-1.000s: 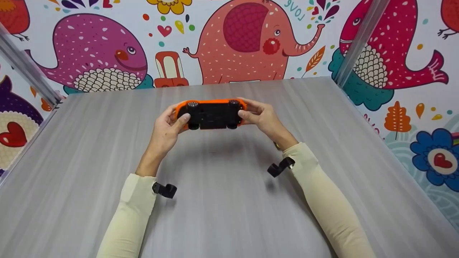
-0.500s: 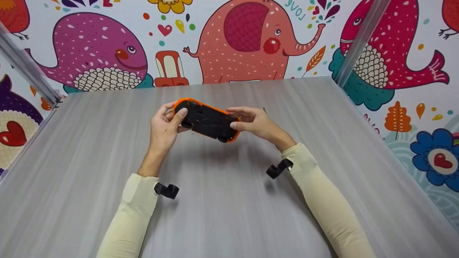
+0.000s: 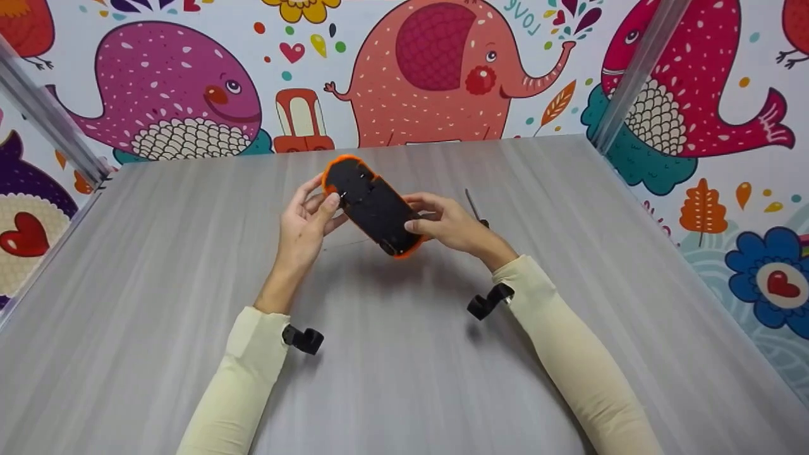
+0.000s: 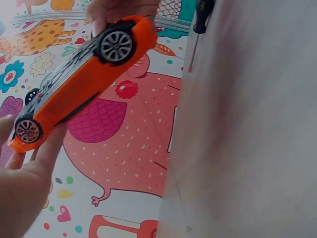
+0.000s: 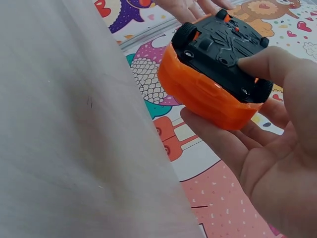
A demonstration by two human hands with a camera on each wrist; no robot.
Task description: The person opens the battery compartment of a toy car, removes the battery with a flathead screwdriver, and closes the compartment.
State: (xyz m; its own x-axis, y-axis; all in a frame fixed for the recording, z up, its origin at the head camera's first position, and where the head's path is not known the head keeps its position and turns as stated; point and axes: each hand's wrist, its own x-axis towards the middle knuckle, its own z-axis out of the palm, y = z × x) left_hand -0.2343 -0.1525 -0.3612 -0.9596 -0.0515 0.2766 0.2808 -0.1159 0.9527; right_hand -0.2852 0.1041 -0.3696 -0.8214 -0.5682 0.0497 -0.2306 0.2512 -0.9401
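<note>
Both hands hold an orange toy car in the air above the table, its black underside turned toward the head camera. It slants, with the left end higher in that view. My left hand grips the left end, thumb on the underside and fingers behind. At the other end, my right hand pinches the car between thumb and fingers. The left wrist view shows the car's side and spoked wheels. In the right wrist view, the thumb presses the black chassis while fingers support the orange body.
A screwdriver lies on the grey table just beyond my right hand; its black handle shows in the left wrist view. Cartoon-printed panels stand along the back and sides.
The car has tilted from level to a steep slant, left end up and right end down. My right hand has shifted slightly left and down, and the screwdriver has come into view behind it.
</note>
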